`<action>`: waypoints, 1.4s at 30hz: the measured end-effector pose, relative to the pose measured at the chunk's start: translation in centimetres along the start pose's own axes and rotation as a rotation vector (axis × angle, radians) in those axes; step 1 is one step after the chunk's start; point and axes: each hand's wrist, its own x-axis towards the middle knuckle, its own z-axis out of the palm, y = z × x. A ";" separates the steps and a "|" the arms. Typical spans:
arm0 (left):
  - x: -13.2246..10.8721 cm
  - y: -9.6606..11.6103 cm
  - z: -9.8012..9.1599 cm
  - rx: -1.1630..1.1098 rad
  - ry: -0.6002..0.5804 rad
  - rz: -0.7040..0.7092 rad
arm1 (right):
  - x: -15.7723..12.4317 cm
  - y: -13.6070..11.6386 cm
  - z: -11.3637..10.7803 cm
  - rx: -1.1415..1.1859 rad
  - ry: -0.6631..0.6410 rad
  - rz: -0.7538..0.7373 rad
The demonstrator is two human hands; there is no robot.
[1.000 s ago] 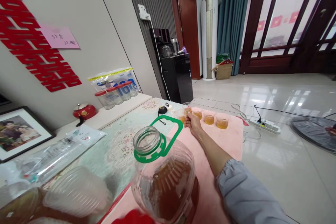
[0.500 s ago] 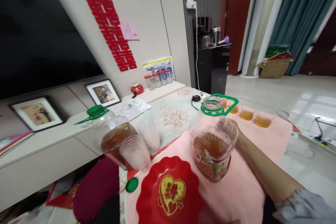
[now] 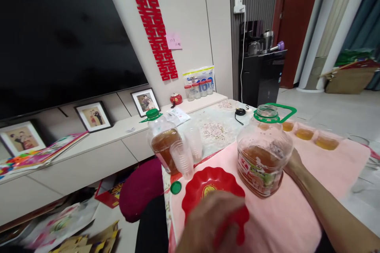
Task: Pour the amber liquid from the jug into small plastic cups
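Note:
A clear plastic jug (image 3: 263,166) of amber liquid stands uncapped on the pink cloth (image 3: 299,213), its green handle swung to the right. Against the jug's right rear side is my right hand (image 3: 292,162), its fingers partly hidden behind the plastic and seeming to grip it. My left hand (image 3: 212,221), smeared by motion, passes over the red scalloped plate (image 3: 196,189) and covers part of it; whether it holds anything is unclear. A green cap (image 3: 175,187) lies left of the plate. Beyond it are stacked clear plastic cups (image 3: 181,158).
Another jug (image 3: 164,146) with a green cap stands left of the cups. Several cups of amber liquid (image 3: 304,133) line the cloth's far right. A black tape measure (image 3: 240,112) lies on the flowered tablecloth (image 3: 215,130). A maroon stool (image 3: 139,189) is at the left.
My view has swung left. The jug, tilted before, now stands more upright, with my right hand still behind it. My left hand has come in over the red plate.

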 end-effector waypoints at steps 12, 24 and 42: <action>5.9 -4.8 -13.6 0.917 -0.312 -0.321 | 3.7 1.9 -1.2 0.104 -0.025 0.007; 8.1 -6.5 -12.7 1.037 -0.592 -0.428 | 3.8 2.0 -1.2 0.177 -0.049 -0.027; 7.9 -6.4 -13.7 0.937 -0.505 -0.486 | 5.1 3.2 -1.7 0.230 -0.099 -0.062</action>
